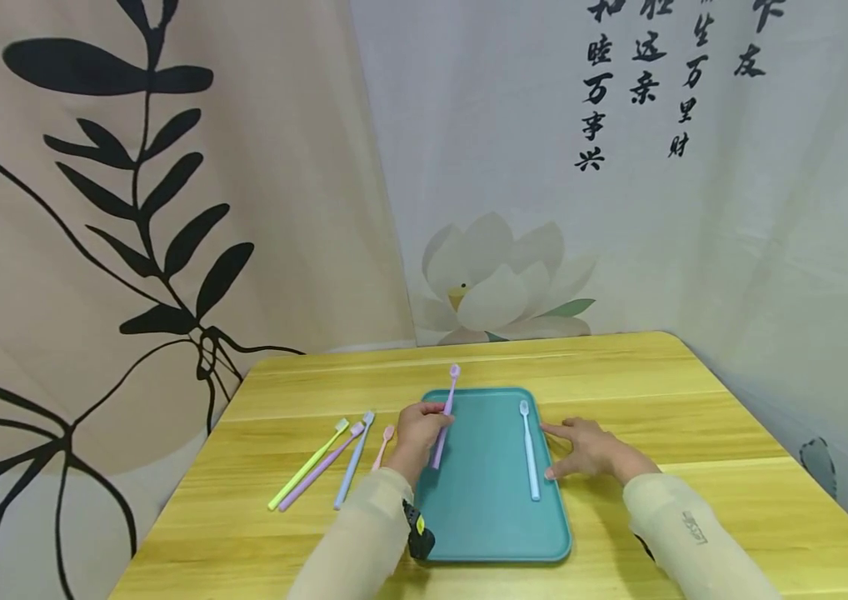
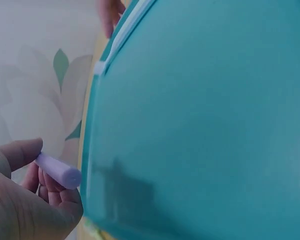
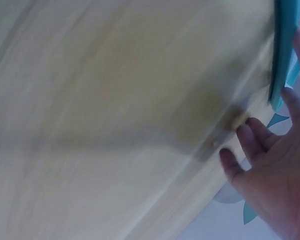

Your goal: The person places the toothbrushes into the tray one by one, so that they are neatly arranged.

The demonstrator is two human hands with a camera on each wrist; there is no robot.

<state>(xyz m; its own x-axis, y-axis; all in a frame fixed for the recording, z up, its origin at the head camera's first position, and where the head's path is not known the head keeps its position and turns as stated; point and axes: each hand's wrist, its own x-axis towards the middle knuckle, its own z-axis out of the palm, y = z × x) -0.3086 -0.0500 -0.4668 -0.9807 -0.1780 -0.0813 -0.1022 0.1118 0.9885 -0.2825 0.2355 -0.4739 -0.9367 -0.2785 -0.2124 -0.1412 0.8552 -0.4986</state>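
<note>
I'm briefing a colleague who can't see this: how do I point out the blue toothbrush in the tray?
On the wooden table, find the teal tray. The light-blue toothbrush lies along its right side, beside the right hand. It is the only toothbrush lying in the tray; the other blue toothbrush lies left of the tray.

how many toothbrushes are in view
6: a green toothbrush, a purple toothbrush, a blue toothbrush and a pink toothbrush left of the tray; another purple toothbrush in the left hand; a light blue toothbrush in the tray. The left sleeve may hide more.
</note>
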